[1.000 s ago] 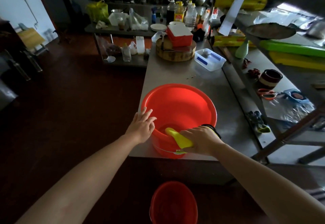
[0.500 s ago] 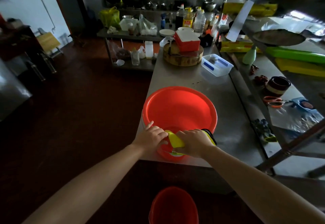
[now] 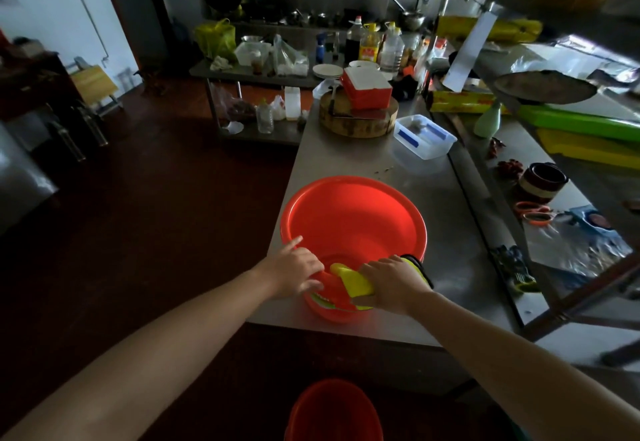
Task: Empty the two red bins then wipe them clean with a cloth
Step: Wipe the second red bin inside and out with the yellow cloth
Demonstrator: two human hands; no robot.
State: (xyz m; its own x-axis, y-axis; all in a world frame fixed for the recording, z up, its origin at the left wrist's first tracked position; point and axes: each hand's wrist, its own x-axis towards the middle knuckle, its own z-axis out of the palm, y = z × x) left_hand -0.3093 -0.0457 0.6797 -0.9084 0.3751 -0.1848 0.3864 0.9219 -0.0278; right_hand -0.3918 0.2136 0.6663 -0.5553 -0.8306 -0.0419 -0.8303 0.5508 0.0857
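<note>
Red basin [image 3: 353, 218] sits on the near corner of the steel table [image 3: 453, 250], open side up, nothing visible inside. Both hands are at its near rim. L hand [image 3: 294, 276] is on the near-left edge, index finger stuck out straight along the rim, other fingers curled over the rim & gripping it. R hand [image 3: 391, 284] is just beside it, w/ fingers & thumb wrapped round a yellow cloth [image 3: 353, 284] draped over the rim. The cloth's black-edged end pokes out past the knuckles on the right. The cloth lies btwn the two hands, touching the rim.

2nd red bin [image 3: 332, 413] is on the floor below the table edge, btwn the forearms, only partly in frame.

Further back on the table, well apart from the basin: clear plastic box [image 3: 424, 137] w/ blue strips, and a round wooden chopping block [image 3: 356, 121] w/ a red box [image 3: 369, 90] on top. Right side: lower shelf w/ a dark pot [image 3: 542, 180] and a pale green bottle [image 3: 488, 121]. Nothing lies btwn the hands and the basin.
</note>
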